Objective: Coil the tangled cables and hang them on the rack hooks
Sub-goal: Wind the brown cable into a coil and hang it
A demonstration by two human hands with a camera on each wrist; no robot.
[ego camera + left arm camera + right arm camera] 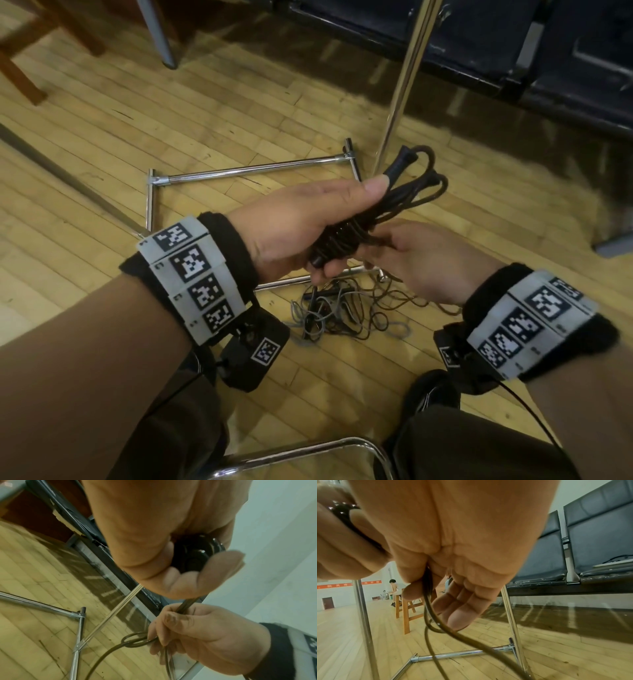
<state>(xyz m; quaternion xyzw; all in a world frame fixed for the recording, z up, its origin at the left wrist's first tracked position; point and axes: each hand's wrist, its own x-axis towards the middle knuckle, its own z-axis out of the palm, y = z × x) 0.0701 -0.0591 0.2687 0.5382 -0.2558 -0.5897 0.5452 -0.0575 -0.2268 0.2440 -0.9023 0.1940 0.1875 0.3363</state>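
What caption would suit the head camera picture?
Left hand grips a coiled black cable, right hand wrapping its tail; tangled cables lie below.

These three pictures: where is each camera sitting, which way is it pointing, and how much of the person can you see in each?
Head: worn on the head, looking down at the left hand gripping the coiled cable, the right hand, both forearms and the wooden floor.
Left wrist: looks along the left hand toward the right hand pinching the cable's loose end.
Right wrist: looks along the right hand past the chrome rack base to dark bench seats.
Shared: all three show the cable and the rack base.
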